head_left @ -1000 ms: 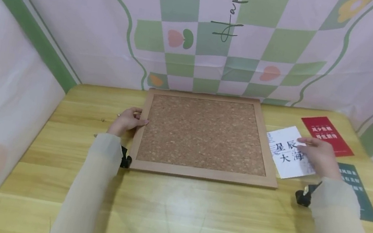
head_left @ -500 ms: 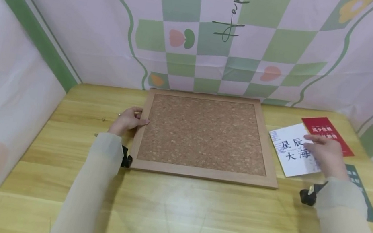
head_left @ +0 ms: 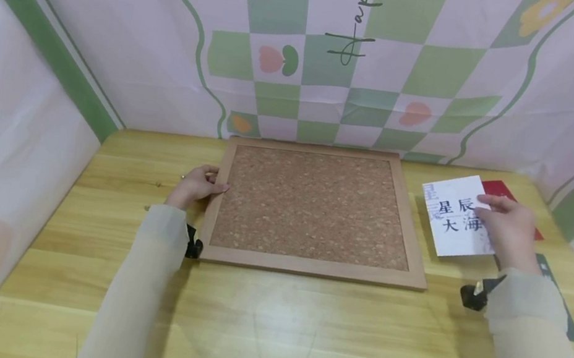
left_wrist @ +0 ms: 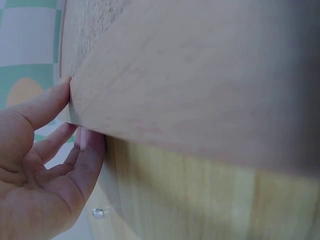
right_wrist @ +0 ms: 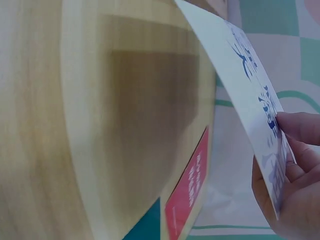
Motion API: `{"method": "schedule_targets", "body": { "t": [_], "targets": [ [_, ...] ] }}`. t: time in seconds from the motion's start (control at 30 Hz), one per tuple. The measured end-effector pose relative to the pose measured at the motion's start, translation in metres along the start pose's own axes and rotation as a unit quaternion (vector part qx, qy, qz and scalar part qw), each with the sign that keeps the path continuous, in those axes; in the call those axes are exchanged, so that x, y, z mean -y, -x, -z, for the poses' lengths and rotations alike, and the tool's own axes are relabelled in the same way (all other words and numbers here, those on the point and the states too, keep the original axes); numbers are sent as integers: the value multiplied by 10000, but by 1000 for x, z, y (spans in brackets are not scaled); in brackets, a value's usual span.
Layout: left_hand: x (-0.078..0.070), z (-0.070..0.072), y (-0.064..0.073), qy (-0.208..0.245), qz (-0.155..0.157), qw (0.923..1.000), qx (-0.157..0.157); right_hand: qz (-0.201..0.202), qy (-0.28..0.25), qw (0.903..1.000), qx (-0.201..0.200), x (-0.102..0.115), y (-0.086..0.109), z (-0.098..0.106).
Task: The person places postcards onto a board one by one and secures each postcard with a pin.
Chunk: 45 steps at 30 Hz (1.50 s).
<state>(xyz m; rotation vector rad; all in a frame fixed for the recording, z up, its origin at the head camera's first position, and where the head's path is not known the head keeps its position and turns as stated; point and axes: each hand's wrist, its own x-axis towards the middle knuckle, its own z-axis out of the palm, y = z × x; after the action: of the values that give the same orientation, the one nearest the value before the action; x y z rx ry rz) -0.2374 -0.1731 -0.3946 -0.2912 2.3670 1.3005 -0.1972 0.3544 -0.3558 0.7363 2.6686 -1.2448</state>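
Observation:
A cork board (head_left: 311,205) in a pale wooden frame lies on the table toward the back wall. At its left side my left hand (head_left: 198,184) grips the frame, thumb on top and fingers under the edge, as the left wrist view shows at the frame's corner (left_wrist: 85,100). My right hand (head_left: 509,233) pinches a white card (head_left: 453,215) with black Chinese characters by its right side. In the right wrist view the card (right_wrist: 245,85) is raised and tilted above the table, casting a shadow on it.
Partly behind the right hand lies a red card (head_left: 499,189) with white characters. A dark green card (head_left: 572,318) lies nearer, mostly hidden under the right sleeve. Patterned cloth (head_left: 328,60) hangs behind the wooden table (head_left: 262,338).
The right hand has moved the white card away from the board's right edge, to the right and back, and lifted it. It now covers part of the red card. The left hand stays put.

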Motion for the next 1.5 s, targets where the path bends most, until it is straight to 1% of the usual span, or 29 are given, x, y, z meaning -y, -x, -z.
{"method": "schedule_targets", "body": {
  "t": [0.17, 0.3, 0.57, 0.73, 1.03, 1.5],
  "targets": [
    [0, 0, 1, -9, 1, 10000, 11, 322, 112, 9994, -41, 6, 4, -2],
    [0, 0, 1, -52, -16, 10000, 8, 429, 39, 9990, -66, 14, 7, -3],
    [1, 0, 1, -194, -43, 9998, -14, 471, -50, 9988, -104, 32, 16, -16],
    [1, 0, 1, -199, -44, 9998, -29, 609, -64, 9980, -120, 40, 19, -23],
    [1, 0, 1, -198, -34, 9998, -47, 673, -274, 9973, 51, 54, 26, -32],
    [0, -1, 1, -28, 19, 10000, -34, 976, -544, 9937, 120, 76, 41, -43]
  ]
}}
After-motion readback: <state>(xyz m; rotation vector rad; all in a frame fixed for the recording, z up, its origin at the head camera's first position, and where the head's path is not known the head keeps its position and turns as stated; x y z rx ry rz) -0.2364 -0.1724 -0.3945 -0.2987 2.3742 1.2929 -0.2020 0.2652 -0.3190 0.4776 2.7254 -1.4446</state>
